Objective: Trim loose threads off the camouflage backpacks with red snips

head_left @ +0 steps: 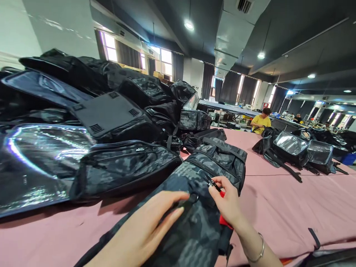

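A dark camouflage bag (194, 174) lies on the pink table (292, 200) in front of me. My left hand (147, 226) rests flat on the bag's near end, fingers stretched out beside a black ring and strap. My right hand (226, 202) is closed in a pinch on a small black zipper pull (213, 183) on the bag's top. A red-handled tool (224, 218) is tucked in that same hand's palm; what kind of tool it is I cannot tell.
A tall heap of black and camouflage bags (111, 122), some with silver lining, fills the left. More open bags (300, 148) lie at the far right of the table. A person in a yellow shirt (261, 122) sits beyond it. A black strap (314, 237) lies near the right edge.
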Action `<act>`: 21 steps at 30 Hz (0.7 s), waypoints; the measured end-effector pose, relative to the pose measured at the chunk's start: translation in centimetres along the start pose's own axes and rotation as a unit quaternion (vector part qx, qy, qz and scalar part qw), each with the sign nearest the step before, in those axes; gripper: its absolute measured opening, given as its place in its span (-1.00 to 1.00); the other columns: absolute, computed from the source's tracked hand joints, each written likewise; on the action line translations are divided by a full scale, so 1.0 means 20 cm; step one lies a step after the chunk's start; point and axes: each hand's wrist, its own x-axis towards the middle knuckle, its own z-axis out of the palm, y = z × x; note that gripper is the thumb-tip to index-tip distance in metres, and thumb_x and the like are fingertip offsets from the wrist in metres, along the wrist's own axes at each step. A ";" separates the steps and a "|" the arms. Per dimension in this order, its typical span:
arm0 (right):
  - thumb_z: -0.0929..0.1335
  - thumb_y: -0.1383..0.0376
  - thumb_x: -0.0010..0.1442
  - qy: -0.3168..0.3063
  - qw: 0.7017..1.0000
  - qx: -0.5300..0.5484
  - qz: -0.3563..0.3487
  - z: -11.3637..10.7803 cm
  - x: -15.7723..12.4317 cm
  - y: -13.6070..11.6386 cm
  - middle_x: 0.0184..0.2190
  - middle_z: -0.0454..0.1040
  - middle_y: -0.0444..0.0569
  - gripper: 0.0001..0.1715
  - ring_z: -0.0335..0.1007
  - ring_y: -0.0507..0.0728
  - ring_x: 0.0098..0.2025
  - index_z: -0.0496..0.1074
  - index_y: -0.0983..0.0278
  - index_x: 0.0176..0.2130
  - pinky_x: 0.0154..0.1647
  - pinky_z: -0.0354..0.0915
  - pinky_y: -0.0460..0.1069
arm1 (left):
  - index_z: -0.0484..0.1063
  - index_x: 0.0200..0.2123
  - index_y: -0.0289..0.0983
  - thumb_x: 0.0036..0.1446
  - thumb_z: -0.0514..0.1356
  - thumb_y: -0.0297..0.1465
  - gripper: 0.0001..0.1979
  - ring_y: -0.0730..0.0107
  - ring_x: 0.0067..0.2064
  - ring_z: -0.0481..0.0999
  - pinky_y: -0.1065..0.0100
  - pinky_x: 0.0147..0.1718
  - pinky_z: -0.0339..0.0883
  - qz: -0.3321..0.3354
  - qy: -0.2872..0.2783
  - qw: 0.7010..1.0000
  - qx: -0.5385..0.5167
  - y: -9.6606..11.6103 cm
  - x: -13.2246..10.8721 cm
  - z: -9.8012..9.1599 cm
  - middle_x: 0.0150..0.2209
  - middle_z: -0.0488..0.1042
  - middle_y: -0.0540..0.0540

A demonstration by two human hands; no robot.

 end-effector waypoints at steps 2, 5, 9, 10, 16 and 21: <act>0.35 0.25 0.12 0.001 1.000 0.003 -0.002 0.00 -0.01 0.01 -0.42 0.50 -0.14 -0.77 0.40 0.04 -0.39 0.49 0.25 -0.19 -0.35 0.31 -0.09 | 0.46 0.00 -0.19 0.20 0.03 -0.19 -0.60 0.27 -0.06 0.56 0.34 -0.06 0.43 0.030 -0.026 0.999 -0.007 0.00 0.14 0.04 -0.07 0.57 -0.12; 0.35 0.24 0.12 0.004 1.000 -0.011 0.001 -0.03 -0.02 0.01 -0.49 0.45 -0.19 -0.78 0.32 0.02 -0.47 0.48 0.25 -0.20 -0.41 0.26 -0.11 | 0.45 -0.07 -0.23 0.21 -0.04 -0.21 -0.61 0.34 -0.31 0.59 0.42 -0.28 0.45 -0.017 -0.020 0.999 -0.034 0.01 0.18 0.08 -0.34 0.59 -0.06; 0.35 0.24 0.13 -0.009 0.999 -0.044 -0.028 -0.06 -0.06 0.00 -0.51 0.42 -0.20 -0.78 0.32 0.01 -0.48 0.48 0.24 -0.20 -0.43 0.23 -0.12 | 0.42 -0.25 -0.18 0.19 -0.04 -0.03 -0.60 0.44 -0.67 0.32 0.49 -0.63 0.23 -0.136 0.037 0.988 -0.066 0.03 0.11 0.02 -0.71 0.29 0.13; 0.35 0.25 0.13 -0.018 0.998 -0.052 -0.035 -0.07 -0.07 -0.01 -0.51 0.43 -0.20 -0.78 0.33 0.01 -0.48 0.47 0.24 -0.19 -0.42 0.24 -0.12 | 0.42 -0.28 -0.18 0.17 -0.03 0.00 -0.58 0.45 -0.66 0.33 0.50 -0.62 0.23 -0.142 0.033 0.987 -0.064 0.04 0.10 0.00 -0.70 0.31 0.13; 0.33 0.28 0.14 -0.051 0.996 -0.072 -0.029 -0.11 -0.12 -0.03 -0.42 0.49 -0.13 -0.79 0.39 0.05 -0.42 0.45 0.26 -0.18 -0.39 0.27 -0.10 | 0.49 -0.38 -0.17 0.10 0.02 0.05 -0.55 0.40 -0.51 0.51 0.51 -0.54 0.33 -0.129 -0.040 0.990 -0.052 0.01 0.12 -0.02 -0.48 0.56 0.02; 0.34 0.32 0.14 -0.130 0.980 -0.130 -0.078 -0.13 -0.13 -0.02 -0.33 0.54 -0.09 -0.78 0.41 0.07 -0.38 0.45 0.24 -0.17 -0.32 0.30 -0.06 | 0.50 -0.37 -0.14 0.13 0.03 0.04 -0.57 0.39 -0.48 0.53 0.49 -0.50 0.36 -0.100 -0.051 0.994 -0.016 -0.01 0.11 0.01 -0.47 0.56 0.03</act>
